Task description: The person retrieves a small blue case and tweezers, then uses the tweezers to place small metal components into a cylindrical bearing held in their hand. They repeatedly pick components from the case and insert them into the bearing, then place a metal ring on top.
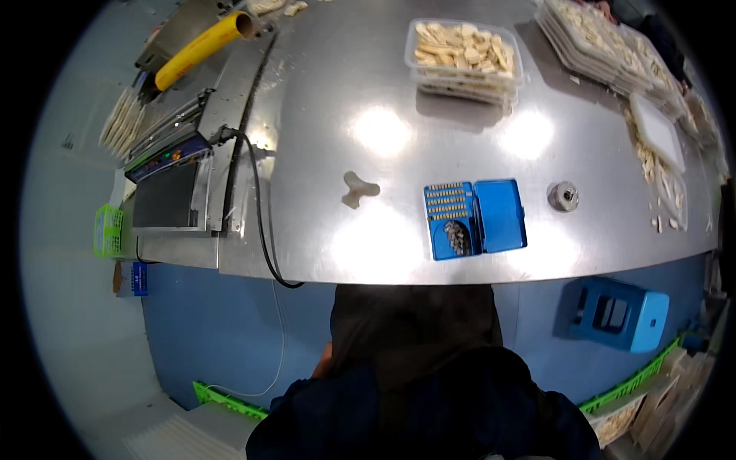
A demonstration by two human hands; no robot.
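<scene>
Only a strip of skin of my left hand (323, 362) shows, low beside my dark-clad lap and below the table edge; its fingers are hidden. My right hand is out of sight. On the metal table in front of me lies an open blue case (501, 217). Rows of small gold-coloured pieces (447, 202) fill its upper left part, and a heap of small grey pieces (458, 238) sits in the rounded compartment below. To the left rests a pale, three-lobed flat piece (359, 189). A round metal part (564, 196) stands right of the case. Neither hand touches these.
Stacked clear tubs of pale slices (464, 52) stand at the back, with more trays (613, 42) at the far right. At left are a sealing machine (165, 192), its black cable (261, 207) and a yellow tube (201, 52). A blue stool (625, 314) is on the floor.
</scene>
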